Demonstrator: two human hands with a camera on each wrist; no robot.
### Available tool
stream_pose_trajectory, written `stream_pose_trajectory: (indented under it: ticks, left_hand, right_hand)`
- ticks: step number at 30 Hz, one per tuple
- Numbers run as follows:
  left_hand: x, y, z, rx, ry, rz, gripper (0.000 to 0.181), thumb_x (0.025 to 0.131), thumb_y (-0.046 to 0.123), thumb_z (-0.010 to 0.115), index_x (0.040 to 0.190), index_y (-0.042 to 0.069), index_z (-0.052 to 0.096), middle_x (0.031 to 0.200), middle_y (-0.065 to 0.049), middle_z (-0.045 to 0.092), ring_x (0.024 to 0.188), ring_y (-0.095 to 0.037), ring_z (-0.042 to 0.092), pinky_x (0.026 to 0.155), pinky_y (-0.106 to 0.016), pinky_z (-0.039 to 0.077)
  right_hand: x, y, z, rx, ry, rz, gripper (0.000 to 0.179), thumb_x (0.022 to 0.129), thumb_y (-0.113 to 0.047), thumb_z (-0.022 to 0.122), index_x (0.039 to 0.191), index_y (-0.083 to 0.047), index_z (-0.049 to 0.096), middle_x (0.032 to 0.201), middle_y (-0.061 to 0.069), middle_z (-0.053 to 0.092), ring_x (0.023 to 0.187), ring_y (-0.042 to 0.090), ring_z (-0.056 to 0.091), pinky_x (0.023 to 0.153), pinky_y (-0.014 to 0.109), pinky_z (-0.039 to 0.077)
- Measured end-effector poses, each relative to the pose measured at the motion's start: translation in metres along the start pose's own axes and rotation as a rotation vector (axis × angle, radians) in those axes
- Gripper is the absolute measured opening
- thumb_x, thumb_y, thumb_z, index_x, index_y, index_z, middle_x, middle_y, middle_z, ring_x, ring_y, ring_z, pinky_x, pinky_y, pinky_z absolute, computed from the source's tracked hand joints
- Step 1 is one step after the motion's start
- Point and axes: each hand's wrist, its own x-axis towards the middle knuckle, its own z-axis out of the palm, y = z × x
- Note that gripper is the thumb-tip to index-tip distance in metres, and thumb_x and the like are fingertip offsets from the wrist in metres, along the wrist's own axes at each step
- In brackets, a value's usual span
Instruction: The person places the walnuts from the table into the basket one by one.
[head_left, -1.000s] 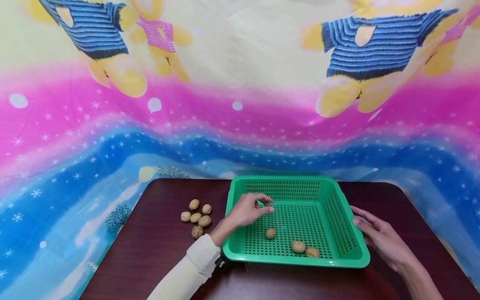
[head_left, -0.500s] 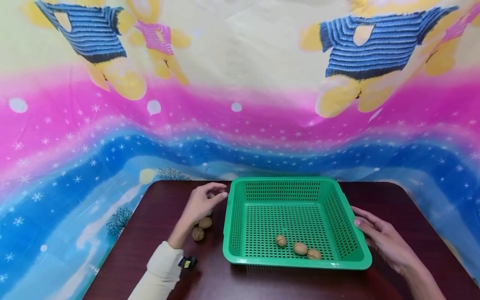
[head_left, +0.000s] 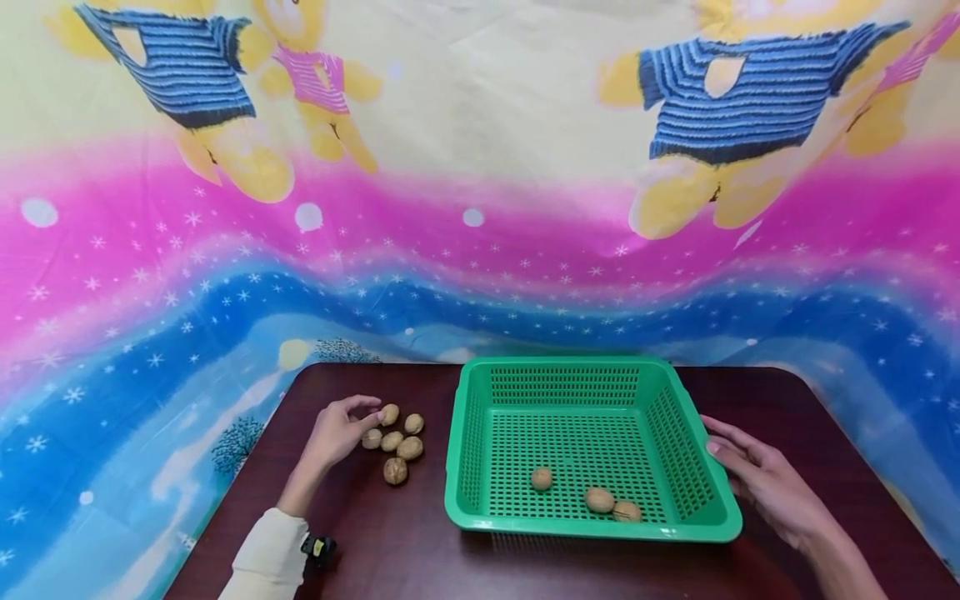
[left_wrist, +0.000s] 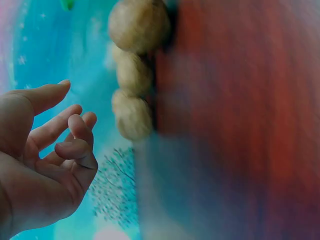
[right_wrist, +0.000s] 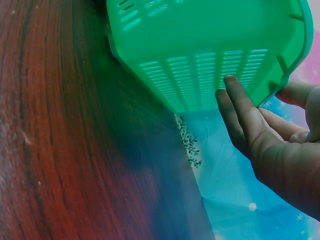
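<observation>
In the head view my left hand [head_left: 341, 429] is beside a loose group of several walnuts on the left of the table. Its thumb and fingertips come right up to the farthest walnut [head_left: 389, 414]. The left wrist view shows this hand's fingers loosely bent, apart from each other, with nothing between them. A green plastic basket [head_left: 577, 531] with slotted walls stands to the right of the group. Inside it lie three walnuts, one [head_left: 542, 479] apart from the other pair [head_left: 599, 500]. My right hand [head_left: 765, 475] holds the basket's right side, thumb at the rim, fingers against the outer wall.
The dark red-brown table [head_left: 420, 567] has rounded far corners. A patterned cloth [head_left: 480, 250] with printed bears hangs close behind it. The nearest walnut of the left group [head_left: 395, 471] lies between my left forearm and the basket.
My left hand has moved left, from above the basket across its left wall to the walnuts on the table. The single walnut in the basket rolled about. My right hand stays at the basket's side.
</observation>
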Motion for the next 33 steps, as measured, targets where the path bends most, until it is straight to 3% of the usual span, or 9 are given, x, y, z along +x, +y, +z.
stream_pose_trajectory:
  ticks: [4, 7, 11, 20, 26, 29, 33]
  left_hand:
    - [-0.004, -0.014, -0.002, 0.036, -0.033, -0.036, 0.039, 0.102, 0.024, 0.075, 0.136, 0.005, 0.072, 0.056, 0.001, 0.053, 0.049, -0.012, 0.039, 0.05, -0.028, 0.033]
    - [-0.009, -0.019, -0.003, 0.056, -0.056, -0.05, 0.037, 0.102, 0.022, 0.075, 0.135, 0.005, 0.073, 0.066, -0.003, 0.064, 0.055, -0.015, 0.05, 0.056, -0.03, 0.039]
    - [-0.012, -0.024, -0.001, 0.078, -0.079, -0.042, 0.034, 0.102, 0.021, 0.076, 0.131, 0.006, 0.075, 0.097, -0.009, 0.078, 0.073, -0.02, 0.064, 0.069, -0.033, 0.045]
    - [-0.011, -0.029, 0.0, 0.137, -0.09, -0.039, 0.03, 0.102, 0.022, 0.076, 0.128, 0.007, 0.077, 0.108, -0.011, 0.078, 0.081, -0.017, 0.066, 0.074, -0.034, 0.049]
    - [-0.013, -0.024, -0.01, 0.125, -0.06, -0.052, 0.033, 0.103, 0.029, 0.076, 0.127, 0.006, 0.076, 0.105, -0.012, 0.08, 0.081, -0.02, 0.07, 0.074, -0.034, 0.05]
    - [-0.012, -0.015, -0.016, 0.116, -0.037, -0.05, 0.037, 0.102, 0.035, 0.076, 0.129, 0.009, 0.076, 0.096, -0.014, 0.078, 0.074, -0.02, 0.065, 0.07, -0.034, 0.047]
    - [-0.009, 0.004, -0.02, 0.091, -0.015, -0.003, 0.039, 0.102, 0.038, 0.076, 0.131, 0.012, 0.075, 0.079, -0.012, 0.072, 0.061, -0.018, 0.054, 0.059, -0.033, 0.041]
  right_hand:
    - [0.0, 0.0, 0.001, -0.012, 0.007, -0.007, 0.065, 0.119, -0.021, 0.039, 0.173, -0.005, 0.007, 0.138, -0.026, 0.067, 0.118, 0.012, 0.076, 0.091, 0.037, 0.064]
    - [0.001, 0.001, 0.003, -0.006, 0.004, -0.023, 0.064, 0.119, -0.019, 0.039, 0.173, -0.003, 0.007, 0.138, -0.025, 0.068, 0.117, 0.014, 0.076, 0.09, 0.038, 0.064]
    - [0.001, 0.003, 0.003, 0.011, -0.005, -0.041, 0.064, 0.119, -0.017, 0.039, 0.172, -0.002, 0.007, 0.139, -0.023, 0.068, 0.118, 0.014, 0.076, 0.09, 0.037, 0.064]
    - [0.003, 0.002, 0.002, 0.014, 0.0, -0.073, 0.063, 0.118, -0.014, 0.04, 0.172, -0.001, 0.01, 0.14, -0.021, 0.068, 0.117, 0.014, 0.076, 0.089, 0.036, 0.064]
    - [0.003, 0.002, 0.003, 0.028, -0.003, -0.07, 0.062, 0.118, -0.014, 0.04, 0.173, -0.003, 0.011, 0.141, -0.02, 0.068, 0.118, 0.014, 0.076, 0.089, 0.036, 0.064]
    - [0.003, 0.003, 0.003, 0.035, -0.009, -0.073, 0.061, 0.118, -0.013, 0.04, 0.173, -0.004, 0.013, 0.141, -0.019, 0.069, 0.118, 0.015, 0.076, 0.089, 0.037, 0.064]
    - [0.004, 0.002, 0.003, 0.037, -0.013, -0.077, 0.06, 0.118, -0.013, 0.039, 0.173, -0.006, 0.015, 0.141, -0.018, 0.069, 0.116, 0.017, 0.077, 0.088, 0.038, 0.065]
